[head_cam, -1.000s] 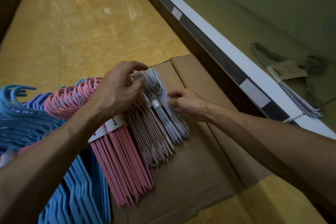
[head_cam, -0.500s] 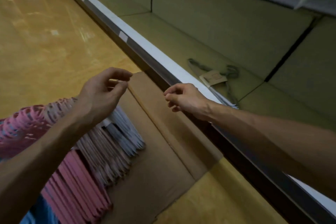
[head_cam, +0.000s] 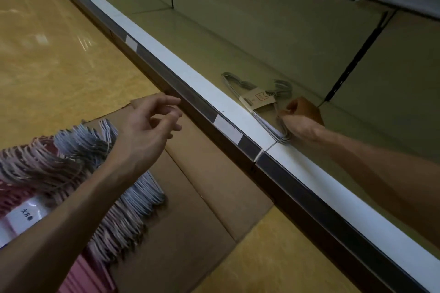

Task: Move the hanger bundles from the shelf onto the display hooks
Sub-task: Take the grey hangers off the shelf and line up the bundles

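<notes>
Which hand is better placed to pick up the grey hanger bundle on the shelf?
Right hand: it is at the hanger bundle on the shelf. The left hand hovers empty off the shelf.

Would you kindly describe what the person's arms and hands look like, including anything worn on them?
Both arms are bare for their whole visible length: no sleeve shows. The left hand and right hand wear no gloves, and no rings, watch or wristband can be seen.

Right hand [head_cam: 301, 119] on shelf's [head_cam: 238, 54] grey hanger bundle [head_cam: 259, 100] (left hand [head_cam: 145, 131] idle).
</notes>
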